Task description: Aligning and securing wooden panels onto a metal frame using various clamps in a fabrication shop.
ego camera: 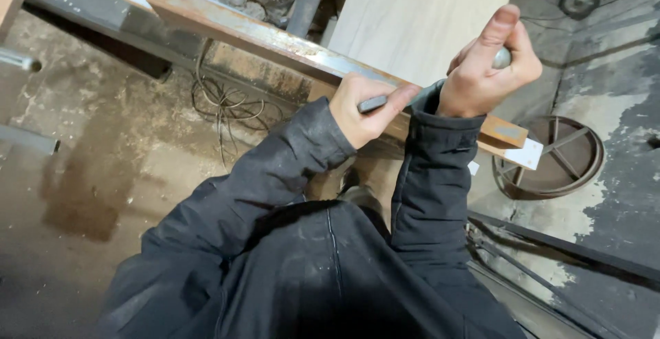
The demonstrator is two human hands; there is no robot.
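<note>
Hands observed at a long rusty steel bar [275, 40], which runs diagonally from the upper left of the view down to the right and serves as the reference for all positions below.

Left hand [366, 108]: closed, thumb and fingers pinching a small flat grey metal piece [372, 104] right against the near edge of the bar, toward its lower right portion. Whether the piece touches the bar cannot be told.

Right hand [489, 60]: clenched in a fist around a rounded grey metal object [502, 58], of which only a small part shows between thumb and fingers; its kind cannot be told. This hand sits above the bar, just right of the left hand and close to the bar's right end.

Both arms are in dark jacket sleeves [433, 174] dusted with pale specks.

A white plate [528, 154] lies under the bar's right end. Beyond the bar stands a pale wooden panel [419, 16]. Below the bar's middle, a tangle of wire [223, 102] lies on the stained concrete floor [89, 174]. A round metal wheel-like disc [553, 157] lies on the floor just right of the bar's right end.
</note>
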